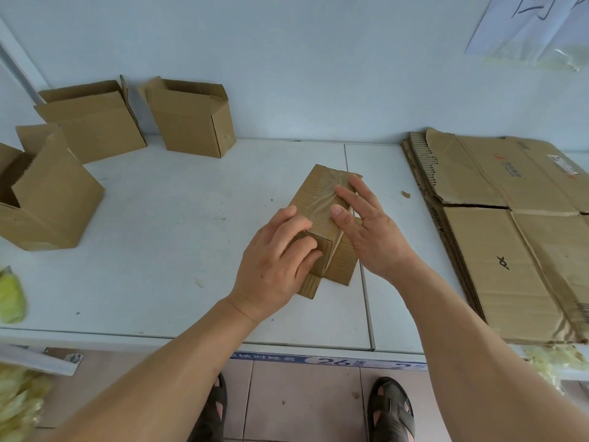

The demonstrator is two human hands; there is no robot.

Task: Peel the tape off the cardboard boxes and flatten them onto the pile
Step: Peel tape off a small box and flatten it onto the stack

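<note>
Brown corrugated cardboard makes up the small box (322, 224) lying on its side near the middle of the white bench (159, 218). Its long axis runs from the near edge of the bench away toward the wall, leaning slightly to the right at the far end. The end flaps nearest the person stand partly open, and clear tape (322, 204) runs wrinkled across its upper face, crossing near the far end.

The left hand (277, 266) rests over the near left end of the box, its fingers (299, 240) curled round the edge of a flap. The right hand (366, 228) lies flat on the right side of the top, fingers straight and spread, the thumb pressing on the tape.

To the right, a pile of flattened cartons (510, 237) lies against the bench's far right side; the top sheet bears a red logo with faint characters too small to read, a white shipping label, and a dark scrawled mark. Three open boxes (188, 122) stand upright at the left and back. A blue strip (328, 360) on the bench's front edge reads "26" and "2" among unreadable characters. A paper sheet (522, 20) with handwritten strokes hangs on the wall, upper right.
</note>
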